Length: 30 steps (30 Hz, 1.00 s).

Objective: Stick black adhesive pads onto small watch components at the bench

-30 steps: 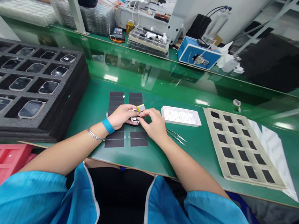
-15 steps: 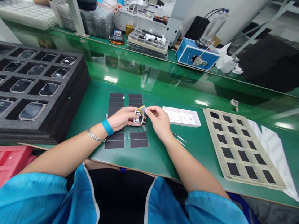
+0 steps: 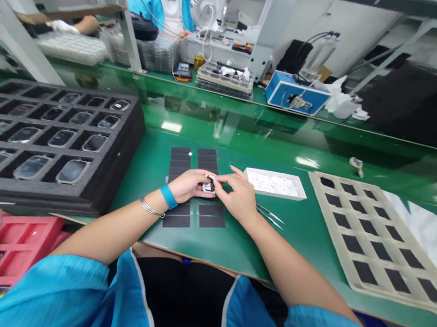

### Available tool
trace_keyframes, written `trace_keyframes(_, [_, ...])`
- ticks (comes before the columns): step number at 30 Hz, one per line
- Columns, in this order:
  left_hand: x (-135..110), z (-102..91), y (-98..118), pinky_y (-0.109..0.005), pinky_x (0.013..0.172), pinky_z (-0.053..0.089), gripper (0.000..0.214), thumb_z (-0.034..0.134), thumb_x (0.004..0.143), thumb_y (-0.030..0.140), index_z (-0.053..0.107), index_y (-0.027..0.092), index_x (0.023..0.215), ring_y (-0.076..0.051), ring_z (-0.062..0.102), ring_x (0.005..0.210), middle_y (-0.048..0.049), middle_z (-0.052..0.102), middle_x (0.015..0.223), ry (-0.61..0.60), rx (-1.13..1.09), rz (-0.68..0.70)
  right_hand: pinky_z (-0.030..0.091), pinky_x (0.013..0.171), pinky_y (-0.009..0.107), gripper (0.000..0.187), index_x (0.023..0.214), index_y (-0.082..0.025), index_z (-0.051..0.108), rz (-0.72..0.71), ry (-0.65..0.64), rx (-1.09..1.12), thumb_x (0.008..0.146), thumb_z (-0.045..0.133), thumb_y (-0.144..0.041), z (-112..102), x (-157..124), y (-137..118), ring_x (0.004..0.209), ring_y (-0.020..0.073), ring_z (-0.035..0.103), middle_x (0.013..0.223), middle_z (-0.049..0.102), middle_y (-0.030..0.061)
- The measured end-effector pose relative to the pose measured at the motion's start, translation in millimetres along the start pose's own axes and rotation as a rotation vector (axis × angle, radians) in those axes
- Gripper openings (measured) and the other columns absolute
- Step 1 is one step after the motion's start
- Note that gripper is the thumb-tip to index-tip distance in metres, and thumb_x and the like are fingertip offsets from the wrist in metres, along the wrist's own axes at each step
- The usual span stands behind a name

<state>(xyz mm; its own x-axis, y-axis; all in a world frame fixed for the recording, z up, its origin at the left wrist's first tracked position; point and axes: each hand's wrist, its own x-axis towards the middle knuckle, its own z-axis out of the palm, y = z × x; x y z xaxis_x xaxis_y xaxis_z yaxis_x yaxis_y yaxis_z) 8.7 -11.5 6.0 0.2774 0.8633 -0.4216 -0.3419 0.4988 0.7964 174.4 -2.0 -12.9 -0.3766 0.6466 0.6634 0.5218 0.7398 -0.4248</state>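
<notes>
A green worktop (image 3: 233, 239) in a factory room, with a glossy green belt beyond it and machines and another worker at the far side. A black foam tray (image 3: 123, 162) sits to the left and a beige pocketed tray (image 3: 329, 217) to the right. A shallow white tray (image 3: 278, 195) and tweezers (image 3: 271, 216) lie near the centre. Over dark strips (image 3: 211, 220), the left hand (image 3: 192, 185) curls around a small part (image 3: 209, 187). The right hand (image 3: 238, 198) pinches the same part with its fingertips. The part is too small to tell which way it points.
</notes>
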Motion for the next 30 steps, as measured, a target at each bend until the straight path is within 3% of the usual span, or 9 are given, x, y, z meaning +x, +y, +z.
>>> trace_keyframes(5, [1, -4.5, 3, -0.031, 0.076, 0.058, 0.021, 0.052, 0.078, 0.005, 0.07, 0.008, 0.089, -0.016, 0.068, 0.072, -0.0102, 0.07, 0.08, -0.017, -0.166, -0.049, 0.043, 0.107, 0.048, 0.016, 0.084, -0.021, 0.07, -0.237, -0.019, -0.167, 0.09, 0.055, -0.018, 0, -2, 6, 0.074, 0.0164, 0.067, 0.083, 0.076, 0.0025])
trace_keyframes(9, [5, -9.0, 1, -0.032, 0.08, 0.057, 0.015, 0.059, 0.082, 0.009, 0.069, 0.01, 0.093, -0.016, 0.068, 0.072, -0.0095, 0.07, 0.082, -0.032, -0.141, -0.013, 0.043, 0.105, 0.053, 0.017, 0.09, -0.022, 0.071, -0.221, -0.068, -0.153, 0.092, 0.054, -0.021, 2, -5, 12, 0.082, 0.0189, 0.068, 0.094, 0.076, 0.0039])
trace_keyframes(13, [10, -13.8, -4, -0.036, 0.087, 0.055, 0.023, 0.065, 0.077, 0.002, 0.068, 0.011, 0.098, -0.013, 0.067, 0.072, -0.0071, 0.07, 0.083, -0.053, -0.097, 0.035, 0.05, 0.096, 0.051, 0.016, 0.087, -0.023, 0.071, -0.08, -0.091, 0.002, 0.091, 0.057, -0.028, 5, -7, 15, 0.092, 0.0224, 0.067, 0.099, 0.073, 0.0062])
trace_keyframes(16, [12, -16.7, -8, -0.039, 0.091, 0.053, 0.032, 0.074, 0.072, 0.007, 0.067, 0.012, 0.103, -0.014, 0.067, 0.076, -0.0078, 0.071, 0.088, -0.113, -0.058, 0.069, 0.054, 0.092, 0.047, 0.012, 0.087, -0.023, 0.07, 0.137, -0.085, 0.162, 0.084, 0.064, -0.034, 7, -7, 17, 0.103, 0.0246, 0.063, 0.106, 0.067, 0.0087])
trace_keyframes(19, [13, -17.9, -10, -0.037, 0.088, 0.053, 0.041, 0.085, 0.065, 0.02, 0.068, 0.013, 0.102, -0.015, 0.067, 0.079, -0.0099, 0.072, 0.094, -0.181, 0.007, 0.111, 0.055, 0.094, 0.045, 0.038, 0.105, -0.023, 0.063, 0.424, -0.131, 0.447, 0.072, 0.073, -0.039, 8, -7, 19, 0.112, 0.0255, 0.061, 0.12, 0.06, 0.0109])
trace_keyframes(22, [12, -17.3, -11, -0.033, 0.083, 0.054, 0.053, 0.091, 0.056, 0.032, 0.07, 0.012, 0.1, -0.016, 0.067, 0.08, -0.0114, 0.072, 0.095, -0.223, 0.078, 0.132, 0.055, 0.096, 0.045, 0.064, 0.124, -0.024, 0.051, 0.637, -0.317, 0.757, 0.068, 0.076, -0.041, 6, -5, 18, 0.113, 0.0255, 0.063, 0.13, 0.059, 0.0125])
trace_keyframes(25, [9, -16.2, -12, -0.032, 0.08, 0.054, 0.058, 0.091, 0.055, 0.038, 0.07, 0.012, 0.102, -0.018, 0.068, 0.084, -0.0138, 0.072, 0.098, -0.261, 0.137, 0.146, 0.054, 0.097, 0.045, 0.065, 0.128, -0.024, 0.049, 0.68, -0.454, 0.894, 0.071, 0.075, -0.04, 2, -4, 14, 0.112, 0.026, 0.065, 0.129, 0.062, 0.012])
trace_keyframes(30, [6, -14.6, -12, -0.033, 0.084, 0.052, 0.058, 0.089, 0.058, 0.042, 0.071, 0.011, 0.104, -0.024, 0.069, 0.093, -0.0173, 0.072, 0.102, -0.354, 0.273, 0.168, 0.052, 0.1, 0.041, 0.06, 0.127, -0.022, 0.054, 0.563, -0.486, 0.836, 0.072, 0.075, -0.034, 0, -5, 9, 0.117, 0.0259, 0.062, 0.13, 0.062, 0.0104])
